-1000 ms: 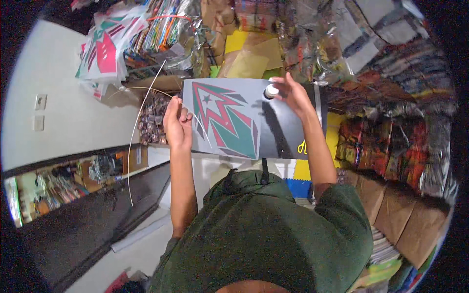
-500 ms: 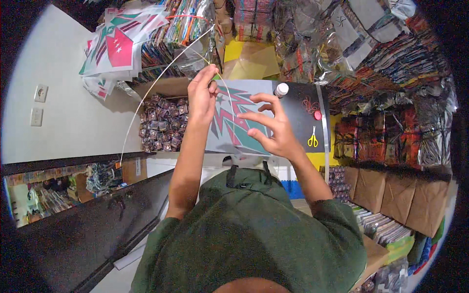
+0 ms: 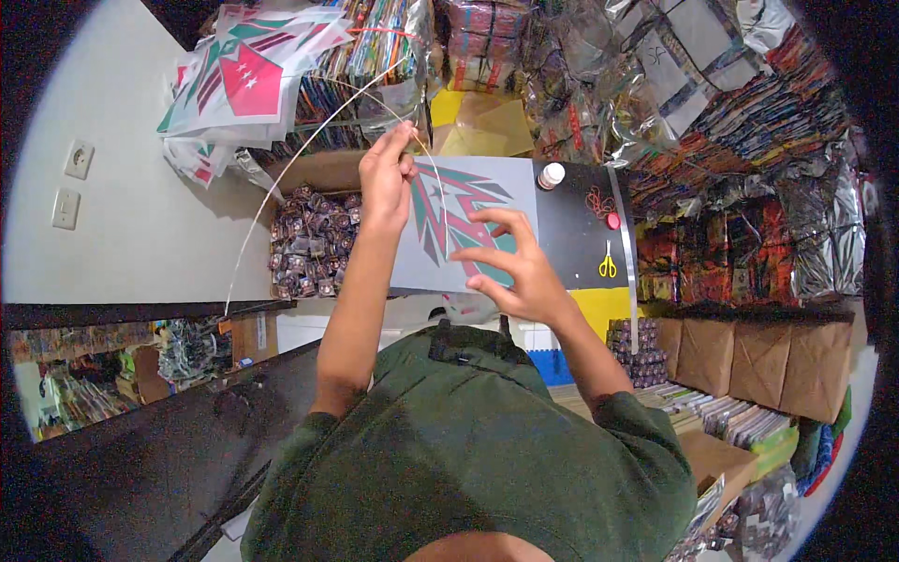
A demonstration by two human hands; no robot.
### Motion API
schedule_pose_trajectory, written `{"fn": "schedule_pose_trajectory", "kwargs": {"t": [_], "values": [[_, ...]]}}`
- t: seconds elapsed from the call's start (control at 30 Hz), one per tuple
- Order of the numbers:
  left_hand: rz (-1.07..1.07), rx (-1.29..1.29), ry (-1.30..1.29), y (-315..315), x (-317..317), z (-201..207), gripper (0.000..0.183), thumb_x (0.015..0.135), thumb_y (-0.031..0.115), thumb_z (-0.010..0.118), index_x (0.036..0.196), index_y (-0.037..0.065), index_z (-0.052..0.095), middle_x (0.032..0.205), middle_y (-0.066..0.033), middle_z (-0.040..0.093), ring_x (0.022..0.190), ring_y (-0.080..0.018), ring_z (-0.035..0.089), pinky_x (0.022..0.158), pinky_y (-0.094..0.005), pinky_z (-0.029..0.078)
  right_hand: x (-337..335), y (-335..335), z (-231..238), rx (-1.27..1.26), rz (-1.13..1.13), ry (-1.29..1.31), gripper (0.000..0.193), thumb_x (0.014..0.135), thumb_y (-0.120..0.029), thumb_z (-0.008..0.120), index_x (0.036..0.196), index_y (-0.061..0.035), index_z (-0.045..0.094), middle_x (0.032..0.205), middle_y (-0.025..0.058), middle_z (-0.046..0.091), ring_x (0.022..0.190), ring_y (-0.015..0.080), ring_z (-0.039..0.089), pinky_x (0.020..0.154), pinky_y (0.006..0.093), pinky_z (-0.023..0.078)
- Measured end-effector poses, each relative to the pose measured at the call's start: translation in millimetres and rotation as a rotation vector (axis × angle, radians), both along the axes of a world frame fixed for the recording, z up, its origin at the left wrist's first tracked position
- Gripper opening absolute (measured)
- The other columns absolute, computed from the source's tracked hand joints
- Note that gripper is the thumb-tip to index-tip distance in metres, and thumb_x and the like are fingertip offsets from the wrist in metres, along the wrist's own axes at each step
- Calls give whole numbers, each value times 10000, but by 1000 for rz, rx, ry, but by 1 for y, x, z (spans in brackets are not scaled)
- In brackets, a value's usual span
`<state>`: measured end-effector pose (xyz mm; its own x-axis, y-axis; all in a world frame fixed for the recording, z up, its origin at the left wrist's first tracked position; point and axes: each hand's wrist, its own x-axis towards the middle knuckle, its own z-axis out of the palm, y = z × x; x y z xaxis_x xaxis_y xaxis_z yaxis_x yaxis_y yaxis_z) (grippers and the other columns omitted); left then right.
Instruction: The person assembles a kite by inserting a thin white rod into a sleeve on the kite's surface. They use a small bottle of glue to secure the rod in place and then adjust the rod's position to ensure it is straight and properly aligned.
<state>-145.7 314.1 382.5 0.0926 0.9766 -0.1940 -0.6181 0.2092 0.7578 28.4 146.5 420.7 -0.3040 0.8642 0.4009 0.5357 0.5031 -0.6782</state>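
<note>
My left hand (image 3: 386, 183) is raised above the table with its fingertips pinched round a thin pale rod. A slender rod (image 3: 438, 178) bends from that pinch down toward my right hand. A longer rod (image 3: 281, 178) bows out to the left, from above my left hand to low beside the wall. My right hand (image 3: 520, 267) has its fingers apart, close to the lower end of the shorter rod; whether a fingertip touches it I cannot tell. Beneath both hands lies a grey-white sheet (image 3: 412, 272) printed with a pink and green pointed star design.
Yellow-handled scissors (image 3: 608, 262), a red spool with thread (image 3: 613, 221) and a white-capped bottle (image 3: 551, 175) rest on the dark tabletop (image 3: 571, 225). A box of small wrapped packets (image 3: 314, 239) stands left. Similar printed sheets (image 3: 253, 80) hang at the upper left. Stacked bundles (image 3: 721, 122) line the right.
My right hand has moved slightly down beside the shorter rod, its fingers still spread. My left hand keeps its pinch. The whole view has shifted a little.
</note>
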Motion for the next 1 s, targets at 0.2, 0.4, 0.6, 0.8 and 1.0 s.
{"fn": "schedule_pose_trajectory", "kwargs": {"t": [0.2, 0.4, 0.6, 0.8, 1.0], "values": [[-19, 25, -28, 0, -11, 0, 207, 975, 149, 666, 1141, 27, 684, 986, 8, 684, 585, -21, 424, 546, -200, 351, -12, 17, 12, 2, -62, -49, 347, 852, -313, 751, 1175, -190, 734, 1361, 139, 515, 1258, 354, 483, 1042, 476, 438], [-25, 34, -50, 8, -19, -1, 190, 968, 144, 673, 1121, 36, 699, 981, 13, 686, 587, -21, 430, 547, -195, 354, -22, 3, 12, 66, 61, -171, 373, 848, -276, 756, 1210, -190, 736, 1343, 137, 522, 1257, 328, 482, 989, 452, 446], [-28, 9, -78, 10, -17, -4, 198, 964, 153, 680, 1122, 35, 698, 964, 10, 687, 584, -23, 428, 545, -195, 357, -19, 21, 20, 27, -25, -119, 382, 860, -324, 741, 1221, -204, 716, 1346, 145, 523, 1266, 359, 489, 1060, 502, 428], [-53, 28, -85, 10, -15, 1, 209, 963, 164, 687, 1123, 29, 691, 961, 11, 686, 580, -24, 427, 541, -198, 356, -21, 12, 16, 56, 0, -191, 416, 849, -284, 754, 1255, -206, 708, 1347, 145, 517, 1252, 354, 493, 1052, 485, 432], [-49, 2, -61, 6, -12, 3, 196, 966, 171, 687, 1115, 43, 693, 945, 22, 681, 582, -23, 430, 546, -202, 366, -20, -2, 14, 71, 7, -226, 415, 846, -281, 759, 1254, -218, 713, 1346, 147, 515, 1261, 360, 488, 1048, 484, 433]]}}
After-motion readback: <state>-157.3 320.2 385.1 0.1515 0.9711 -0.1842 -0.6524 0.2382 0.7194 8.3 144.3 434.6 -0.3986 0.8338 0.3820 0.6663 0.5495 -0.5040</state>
